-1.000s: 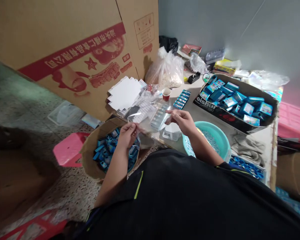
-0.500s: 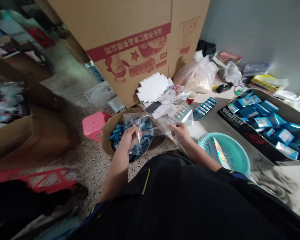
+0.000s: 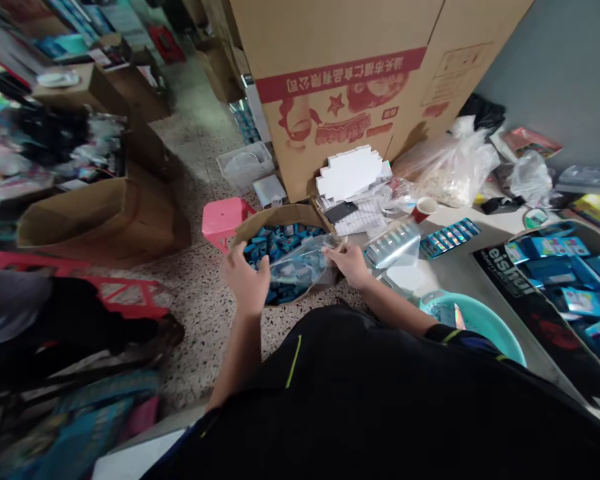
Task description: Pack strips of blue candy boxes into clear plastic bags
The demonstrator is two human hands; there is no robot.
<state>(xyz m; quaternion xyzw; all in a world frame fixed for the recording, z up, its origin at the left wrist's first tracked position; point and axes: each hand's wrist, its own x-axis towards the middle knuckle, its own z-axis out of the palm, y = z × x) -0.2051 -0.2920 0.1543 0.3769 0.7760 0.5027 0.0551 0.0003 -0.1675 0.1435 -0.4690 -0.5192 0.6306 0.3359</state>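
So the grey worktop (image 3: 460, 277) is pretty much covered with stuff, with a red paper cup (image 3: 424, 209), a strip of blue packs (image 3: 450, 238), a teal basin (image 3: 500, 327) and a black carton of blue boxes (image 3: 525, 293) all set on it.

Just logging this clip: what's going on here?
A person's right hand pinches a clear plastic bag over an open carton of small blue items. The left hand, fingers spread, is at the carton's left side; whether it touches the bag is unclear. To the right are a teal basin and a red cup.
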